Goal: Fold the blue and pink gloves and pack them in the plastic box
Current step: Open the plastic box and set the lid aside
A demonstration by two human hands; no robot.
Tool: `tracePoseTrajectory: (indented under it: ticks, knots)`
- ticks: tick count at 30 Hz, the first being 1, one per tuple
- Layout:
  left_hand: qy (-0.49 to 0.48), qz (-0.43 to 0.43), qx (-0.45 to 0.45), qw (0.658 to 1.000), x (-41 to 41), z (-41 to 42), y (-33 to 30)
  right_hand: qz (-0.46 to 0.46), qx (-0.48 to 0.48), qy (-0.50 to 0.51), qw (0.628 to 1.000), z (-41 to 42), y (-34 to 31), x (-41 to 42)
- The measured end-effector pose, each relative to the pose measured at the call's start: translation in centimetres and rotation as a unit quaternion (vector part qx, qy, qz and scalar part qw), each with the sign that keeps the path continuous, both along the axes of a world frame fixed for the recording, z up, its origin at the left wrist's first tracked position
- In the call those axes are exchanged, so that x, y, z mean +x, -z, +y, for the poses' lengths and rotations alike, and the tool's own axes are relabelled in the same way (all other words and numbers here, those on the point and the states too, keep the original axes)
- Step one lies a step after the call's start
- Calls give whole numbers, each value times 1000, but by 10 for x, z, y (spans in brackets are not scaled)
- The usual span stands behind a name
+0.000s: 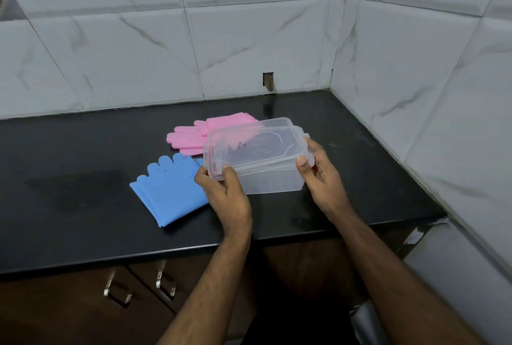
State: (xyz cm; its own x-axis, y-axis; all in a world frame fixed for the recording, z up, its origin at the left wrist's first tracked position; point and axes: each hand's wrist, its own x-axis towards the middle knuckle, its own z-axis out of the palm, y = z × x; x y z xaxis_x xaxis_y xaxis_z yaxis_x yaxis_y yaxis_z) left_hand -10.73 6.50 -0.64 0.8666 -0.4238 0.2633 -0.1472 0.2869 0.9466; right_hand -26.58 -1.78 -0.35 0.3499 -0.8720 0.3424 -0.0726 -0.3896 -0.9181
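Both hands grip a clear plastic box point(273, 178) w/ lid point(256, 148) on a black countertop point(83, 156): left hand point(225, 195) at near-left corner, right hand point(321, 175) at right end. Blue gloves point(169, 192) & pink gloves point(194, 137) lie flat just left of it.

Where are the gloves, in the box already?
Not yet. The blue gloves and pink gloves lie on the counter beside the plastic box.
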Motion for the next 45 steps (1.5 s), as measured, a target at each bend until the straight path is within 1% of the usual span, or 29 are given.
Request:
tracePoseTrajectory:
  ticks: [5,10,14,18,22,28,32,36,38,42,45]
  knots:
    - [-14,-14,-9,1000,-1,2,0,32,-29,-4,999,-1,4,0]
    - [-50,-29,9,998,-3,1,4,63,-71,27,995,-5,10,1]
    - [-74,-47,11,996,-4,3,4,88,-149,97,980,-7,14,1]
    - [-63,-67,-18,996,-7,8,1,97,-165,135,972,-3,13,0]
    - [-46,-104,-23,993,-13,19,2,57,-150,146,976,4,8,-4]
    - [-12,-117,7,993,-34,50,17,-61,-87,144,984,36,12,-12]
    - [19,-126,28,991,-54,66,21,-158,-44,156,974,63,17,-19]
    - [70,-123,51,989,-65,72,19,-208,37,164,964,85,11,-33]
    - [94,-123,53,987,-72,72,18,-232,58,178,955,93,8,-46]
    - [157,-102,88,978,-95,72,14,-248,42,206,946,100,8,-75]
    - [228,-47,125,965,-116,70,8,-223,-7,238,945,107,3,-98]
